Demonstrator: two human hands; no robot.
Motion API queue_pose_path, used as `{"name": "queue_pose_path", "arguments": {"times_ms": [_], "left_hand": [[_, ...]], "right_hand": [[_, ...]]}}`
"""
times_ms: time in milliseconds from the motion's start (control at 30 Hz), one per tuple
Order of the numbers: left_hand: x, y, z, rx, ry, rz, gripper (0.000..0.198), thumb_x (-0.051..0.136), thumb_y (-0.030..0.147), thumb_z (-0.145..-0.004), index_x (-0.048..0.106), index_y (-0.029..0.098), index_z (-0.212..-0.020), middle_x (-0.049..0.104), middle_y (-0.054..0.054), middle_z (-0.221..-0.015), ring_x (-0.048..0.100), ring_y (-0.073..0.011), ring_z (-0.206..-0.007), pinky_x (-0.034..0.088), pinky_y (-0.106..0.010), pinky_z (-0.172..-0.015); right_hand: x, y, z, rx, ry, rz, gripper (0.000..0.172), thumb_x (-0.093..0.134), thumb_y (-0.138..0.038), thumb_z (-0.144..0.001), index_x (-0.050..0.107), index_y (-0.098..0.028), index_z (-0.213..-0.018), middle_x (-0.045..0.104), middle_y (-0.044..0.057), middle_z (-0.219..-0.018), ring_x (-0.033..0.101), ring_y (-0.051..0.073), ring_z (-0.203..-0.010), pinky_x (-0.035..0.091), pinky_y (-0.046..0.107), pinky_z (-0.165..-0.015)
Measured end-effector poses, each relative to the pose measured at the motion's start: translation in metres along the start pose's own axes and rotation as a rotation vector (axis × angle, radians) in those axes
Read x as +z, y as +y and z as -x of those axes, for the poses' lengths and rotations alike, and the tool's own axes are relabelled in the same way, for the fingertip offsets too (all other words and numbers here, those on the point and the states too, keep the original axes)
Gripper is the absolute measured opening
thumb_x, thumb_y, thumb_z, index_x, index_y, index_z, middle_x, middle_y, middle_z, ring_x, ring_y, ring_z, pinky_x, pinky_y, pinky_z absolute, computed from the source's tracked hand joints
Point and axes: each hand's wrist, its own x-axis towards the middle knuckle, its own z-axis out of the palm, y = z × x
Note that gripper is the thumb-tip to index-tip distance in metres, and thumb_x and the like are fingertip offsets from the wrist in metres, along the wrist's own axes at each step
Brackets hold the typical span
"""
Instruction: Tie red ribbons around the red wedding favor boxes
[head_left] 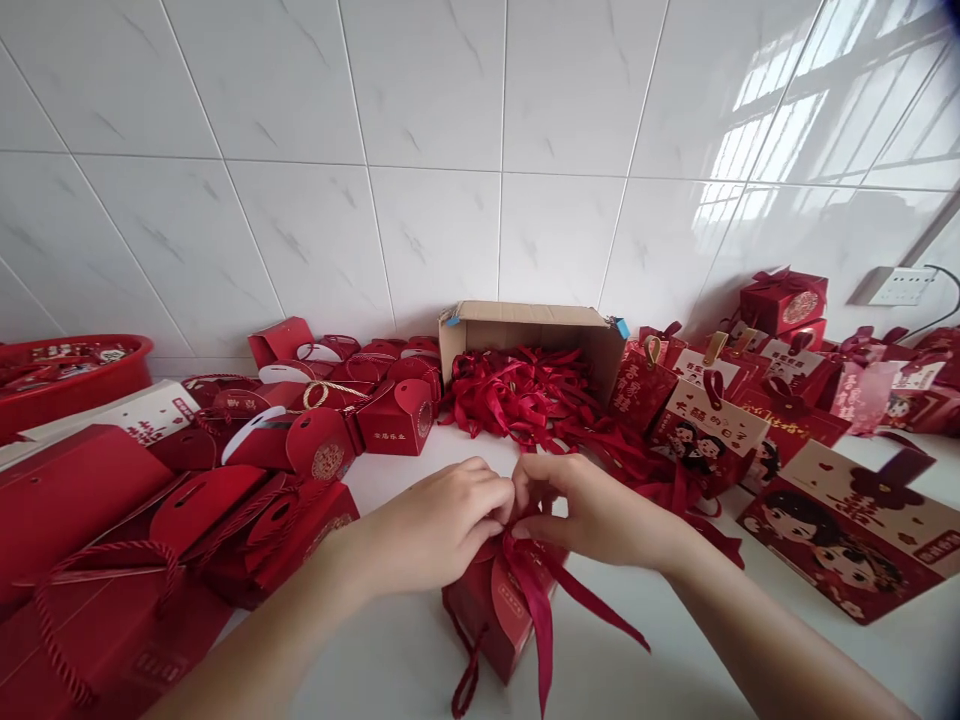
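A red gift box (495,610) stands on the white table in front of me, its top under both hands. A dark red ribbon (541,625) is gathered at the top, with two tails hanging over the near side. My left hand (461,515) is closed, fingertips pinching the ribbon at the box's top. From the other side my right hand (570,505) pinches the same ribbon between thumb and fingers. A twisted red cord loop (466,680) dangles from the box's left side. The fingers partly hide where the ribbon crosses.
Behind the hands, an open cardboard box (525,314) lies with loose red ribbons (517,395) spilling out. Red corded boxes (274,535) crowd the left, near a red basin (112,375). Printed gift boxes (847,540) stand at right. A tiled wall (435,100) closes the back.
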Motion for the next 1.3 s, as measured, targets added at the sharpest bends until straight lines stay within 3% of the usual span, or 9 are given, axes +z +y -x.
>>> {"name": "queue_pose_path", "arguments": {"times_ms": [133, 233, 333, 567, 800, 1000, 1200, 1300], "left_hand": [[-0.005, -0.005, 0.000, -0.036, 0.005, 0.084, 0.008, 0.047, 0.016, -0.089, 0.053, 0.022, -0.089, 0.058, -0.001, -0.094, 0.056, -0.0182, -0.090, 0.043, -0.029, -0.075], [-0.008, -0.007, 0.001, -0.073, -0.002, 0.143, 0.010, 0.048, 0.017, -0.088, 0.049, 0.023, -0.096, 0.060, 0.000, -0.099, 0.057, -0.0180, -0.092, 0.043, -0.029, -0.073], [-0.009, -0.007, 0.001, -0.062, -0.011, 0.158, 0.013, 0.047, 0.017, -0.088, 0.049, 0.024, -0.098, 0.061, 0.001, -0.099, 0.057, -0.0176, -0.094, 0.043, -0.028, -0.073], [-0.008, -0.005, 0.001, -0.027, 0.010, 0.008, 0.015, 0.048, 0.015, -0.081, 0.052, 0.022, -0.093, 0.059, 0.000, -0.090, 0.055, -0.0175, -0.080, 0.041, -0.028, -0.065], [-0.010, -0.008, 0.001, 0.016, -0.007, 0.031, 0.010, 0.051, 0.015, -0.079, 0.058, 0.020, -0.074, 0.057, 0.001, -0.078, 0.054, -0.0149, -0.077, 0.041, -0.025, -0.065], [-0.011, -0.012, 0.000, -0.038, -0.074, 0.159, 0.011, 0.055, 0.031, -0.085, 0.062, 0.023, -0.086, 0.059, 0.000, -0.090, 0.056, -0.0163, -0.084, 0.044, -0.026, -0.071], [-0.013, -0.013, 0.001, -0.038, -0.183, 0.258, 0.015, 0.051, 0.029, -0.088, 0.065, 0.022, -0.090, 0.059, -0.002, -0.103, 0.058, -0.0174, -0.091, 0.045, -0.028, -0.077], [-0.011, -0.011, 0.000, -0.044, -0.205, 0.229, 0.013, 0.057, 0.031, -0.083, 0.064, 0.021, -0.089, 0.058, -0.003, -0.099, 0.058, -0.0176, -0.086, 0.046, -0.029, -0.075]], "right_hand": [[-0.002, 0.002, 0.002, -0.184, -0.072, 0.227, 0.028, 0.052, -0.004, -0.085, 0.070, -0.022, -0.096, 0.065, 0.002, -0.092, 0.059, 0.010, -0.079, 0.045, 0.021, -0.071], [0.002, 0.002, 0.004, -0.206, -0.103, 0.363, 0.044, 0.046, -0.001, -0.087, 0.070, -0.031, -0.109, 0.062, 0.003, -0.099, 0.057, 0.010, -0.078, 0.041, 0.021, -0.065], [0.004, -0.001, 0.007, -0.223, -0.126, 0.465, 0.052, 0.050, 0.005, -0.081, 0.071, -0.033, -0.108, 0.061, 0.002, -0.097, 0.055, 0.010, -0.076, 0.037, 0.020, -0.060], [0.005, -0.012, 0.008, -0.160, -0.160, 0.573, 0.040, 0.055, -0.002, -0.084, 0.074, -0.033, -0.101, 0.059, 0.002, -0.090, 0.051, 0.009, -0.070, 0.035, 0.020, -0.058], [0.006, -0.006, 0.010, -0.252, -0.133, 0.673, 0.049, 0.054, 0.000, -0.082, 0.072, -0.039, -0.106, 0.056, 0.002, -0.092, 0.050, 0.011, -0.072, 0.035, 0.021, -0.058], [0.006, -0.004, 0.012, -0.265, -0.121, 0.699, 0.047, 0.056, -0.001, -0.082, 0.072, -0.039, -0.105, 0.055, 0.003, -0.096, 0.052, 0.012, -0.077, 0.038, 0.023, -0.061], [0.005, -0.003, 0.012, -0.297, -0.121, 0.651, 0.044, 0.055, -0.002, -0.085, 0.074, -0.038, -0.102, 0.056, 0.003, -0.098, 0.055, 0.011, -0.080, 0.041, 0.022, -0.064], [0.006, -0.002, 0.011, -0.301, -0.119, 0.633, 0.045, 0.056, -0.002, -0.084, 0.073, -0.039, -0.102, 0.056, 0.003, -0.099, 0.056, 0.011, -0.081, 0.041, 0.022, -0.064]]}}
